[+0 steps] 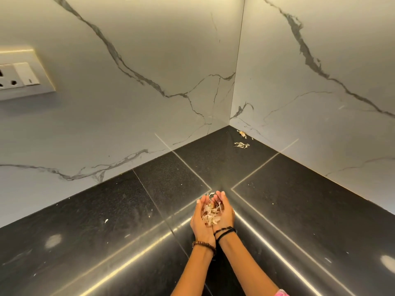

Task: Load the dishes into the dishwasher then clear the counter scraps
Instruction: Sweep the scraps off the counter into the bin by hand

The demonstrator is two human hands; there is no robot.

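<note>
My left hand [199, 223] and my right hand [225, 214] are cupped together, palms up, above the black counter [106, 231]. Between them lies a heap of pale papery scraps [210, 214], like garlic or onion peel. The fingers curve up round the heap. More scraps [242, 145] lie on the counter near the far corner, and another small bit [242, 133] sits against the right wall. A tiny white fleck [106, 220] lies on the counter to the left. No dishes or dishwasher are in view.
White marble-pattern walls [149, 82] meet in a corner behind the counter. A wall socket with a switch [19, 77] is at the left edge. Bright light streaks reflect across the glossy counter.
</note>
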